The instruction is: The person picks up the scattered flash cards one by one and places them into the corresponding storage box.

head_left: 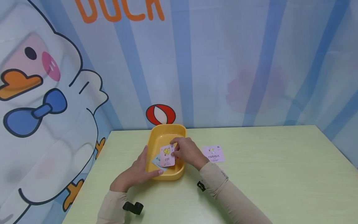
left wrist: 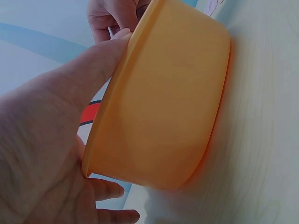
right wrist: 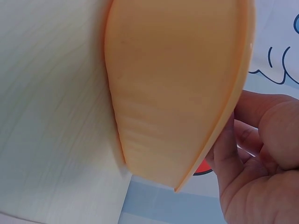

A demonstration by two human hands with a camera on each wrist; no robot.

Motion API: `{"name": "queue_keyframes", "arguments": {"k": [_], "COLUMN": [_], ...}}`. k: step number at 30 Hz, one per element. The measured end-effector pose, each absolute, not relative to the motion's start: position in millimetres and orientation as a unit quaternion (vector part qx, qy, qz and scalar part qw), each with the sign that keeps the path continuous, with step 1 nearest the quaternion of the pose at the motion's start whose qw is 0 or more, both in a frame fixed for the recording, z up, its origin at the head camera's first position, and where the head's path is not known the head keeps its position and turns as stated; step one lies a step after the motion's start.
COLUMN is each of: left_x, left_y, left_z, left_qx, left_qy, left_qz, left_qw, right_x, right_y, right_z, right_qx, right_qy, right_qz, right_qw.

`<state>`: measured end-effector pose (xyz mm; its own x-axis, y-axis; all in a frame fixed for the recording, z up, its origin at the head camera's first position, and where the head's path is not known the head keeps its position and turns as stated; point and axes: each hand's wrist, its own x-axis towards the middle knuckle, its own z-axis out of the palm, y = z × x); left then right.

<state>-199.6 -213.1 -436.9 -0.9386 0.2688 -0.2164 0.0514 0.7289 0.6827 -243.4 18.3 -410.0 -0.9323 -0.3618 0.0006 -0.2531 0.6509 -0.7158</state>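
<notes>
A yellow plastic tray (head_left: 180, 169) stands near the middle of the table. My left hand (head_left: 135, 172) grips its left side, with the thumb over the near rim and the fingers along the outer wall; the left wrist view shows this hand (left wrist: 51, 107) against the rim. Over the tray, my right hand (head_left: 190, 152) pinches the right edge of a pink cat card (head_left: 167, 160). Beneath that card, partly covered, lies a light blue card (head_left: 156, 160). In the right wrist view the tray wall (right wrist: 173, 88) hides the card from the right hand (right wrist: 261, 149).
A pink rabbit card (head_left: 214, 154) lies on the table (head_left: 265, 174), to the right of the tray. Behind the table's far edge hangs a blue striped cloth (head_left: 209, 62) with a large duck drawing at the left.
</notes>
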Motion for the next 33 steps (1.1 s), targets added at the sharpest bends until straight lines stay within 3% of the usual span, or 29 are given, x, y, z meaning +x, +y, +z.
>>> {"name": "queue_keyframes", "arguments": {"k": [33], "left_x": [-195.7], "left_y": [-209.2], "left_z": [-432.9], "left_qx": [0.071], "left_qy": [0.924], "left_qz": [0.344], "left_qw": [0.15], "right_x": [-247.8], "right_y": [21.9], "right_z": [-414.1], "right_qx": [-0.169], "right_qy": [0.9], "right_qz": [-0.394], "right_qw": [0.085]}}
